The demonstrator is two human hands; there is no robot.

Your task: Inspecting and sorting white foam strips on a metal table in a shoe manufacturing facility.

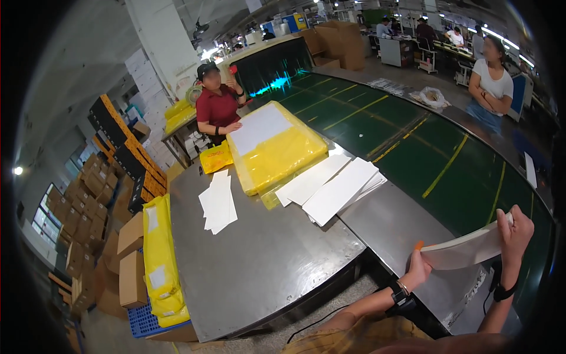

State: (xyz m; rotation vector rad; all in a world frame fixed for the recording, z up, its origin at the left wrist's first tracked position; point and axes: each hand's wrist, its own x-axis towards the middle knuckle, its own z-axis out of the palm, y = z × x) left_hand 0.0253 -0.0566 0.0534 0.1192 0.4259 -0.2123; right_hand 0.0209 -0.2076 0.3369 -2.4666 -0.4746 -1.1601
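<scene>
My left hand [417, 268] grips the near end of a flat white folded card piece [466, 249], with an orange cover on one fingertip. My right hand [515, 231] holds its far end from above. The piece hangs over the steel table edge [377, 230] beside the green conveyor belt [448, 159]. Both wrists wear black bands. Further left on the table lie a fan of white flat cards [333, 186], a stack of yellow bags with a white sheet on top [274, 144] and a small pile of white sheets [218, 202].
A person in a red shirt [217, 106] stands at the table's far end. Another person in white [490, 82] stands beyond the belt. Yellow bags on a blue crate [158, 259] and cardboard boxes [131, 265] sit left of the table.
</scene>
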